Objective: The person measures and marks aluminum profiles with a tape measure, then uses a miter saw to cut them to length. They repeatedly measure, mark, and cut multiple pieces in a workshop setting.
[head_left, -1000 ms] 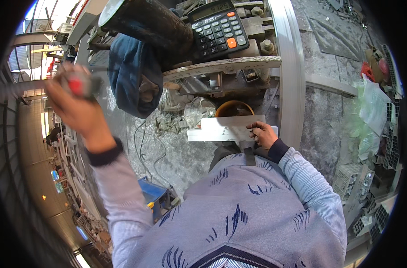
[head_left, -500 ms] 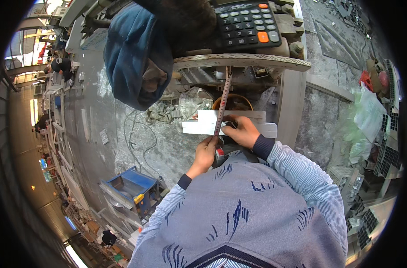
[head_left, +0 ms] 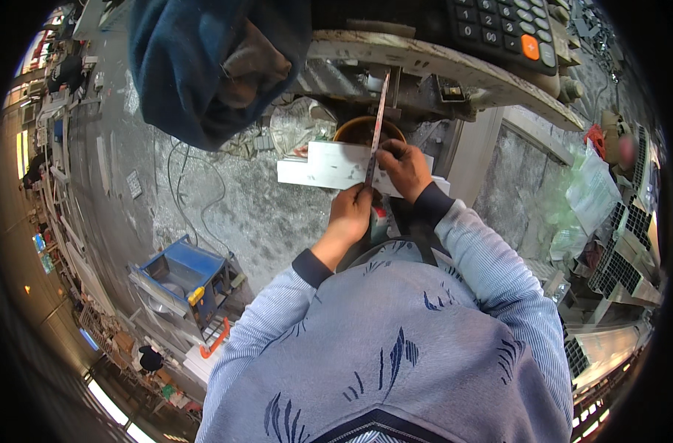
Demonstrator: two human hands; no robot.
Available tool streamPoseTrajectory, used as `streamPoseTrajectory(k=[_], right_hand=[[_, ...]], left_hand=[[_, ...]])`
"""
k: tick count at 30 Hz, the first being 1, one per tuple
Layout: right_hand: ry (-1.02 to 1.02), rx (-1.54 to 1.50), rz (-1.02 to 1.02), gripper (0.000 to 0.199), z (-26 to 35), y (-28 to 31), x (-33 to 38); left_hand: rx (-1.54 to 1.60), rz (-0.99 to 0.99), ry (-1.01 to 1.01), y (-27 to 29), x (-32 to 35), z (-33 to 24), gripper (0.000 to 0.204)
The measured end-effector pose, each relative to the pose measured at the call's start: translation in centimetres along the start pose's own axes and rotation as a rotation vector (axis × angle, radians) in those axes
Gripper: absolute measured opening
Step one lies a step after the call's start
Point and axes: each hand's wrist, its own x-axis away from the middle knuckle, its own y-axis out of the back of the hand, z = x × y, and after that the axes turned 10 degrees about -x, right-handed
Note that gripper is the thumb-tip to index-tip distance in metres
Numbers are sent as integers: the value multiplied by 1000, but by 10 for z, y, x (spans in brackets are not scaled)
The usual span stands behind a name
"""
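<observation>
A tape measure's pale blade (head_left: pixel 378 125) stretches away from me across white flat strips (head_left: pixel 333 164) and under a wooden bar. My left hand (head_left: pixel 350 214) is closed on the near end of the blade, thumb pressed against it. Just beside lies a red and grey tape case (head_left: pixel 379 214), partly hidden by that hand. On the right of the blade, my right hand (head_left: pixel 408 171) has its fingers bent into a pinch over the strips. Whatever sits between those fingertips is hidden. A round yellow-rimmed container (head_left: pixel 344 131) shows behind the strips.
A wooden bar (head_left: pixel 425 55) crosses above the hands, with a black calculator (head_left: pixel 499 29) on its far side. Dark blue cloth (head_left: pixel 196 81) hangs at the left. A blue metal cart (head_left: pixel 181 269) stands lower left; cables (head_left: pixel 181 177) lie on the floor.
My view has shifted, so the bar and calculator appear larger and further right. My right hand has turned, its fingers curling more tightly near the blade. My left hand still grips the tape measure.
</observation>
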Motion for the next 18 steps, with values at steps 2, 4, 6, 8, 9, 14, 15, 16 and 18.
streamPoseTrajectory(k=[2,4,6,8,9,14,15,16,18], right_hand=[[31,-78,-1,27,-1,3,-4],[-2,-105,-13,27,0,3,-8],[-5,-132,-19,27,1,5,-10],[26,-170,-30,25,3,10,-11],[33,-165,-71,25,4,15,-12],[81,-107,-229,26,16,59,-36],[38,-37,-283,27,19,67,-46],[44,-125,-274,27,22,73,-53],[-59,-191,-260,31,30,82,-64]], left_hand=[[4,5,72,-4,-7,-6,33],[64,-17,134,-9,-13,-10,36],[92,-53,121,-11,-18,-13,37],[74,-89,97,-12,-24,-15,37],[79,-90,90,-12,-26,-15,37],[60,-85,89,-10,-30,-21,37],[42,-87,88,-9,-29,-23,37],[39,-83,89,-8,-29,-24,37],[29,-77,96,-6,-29,-25,37]])
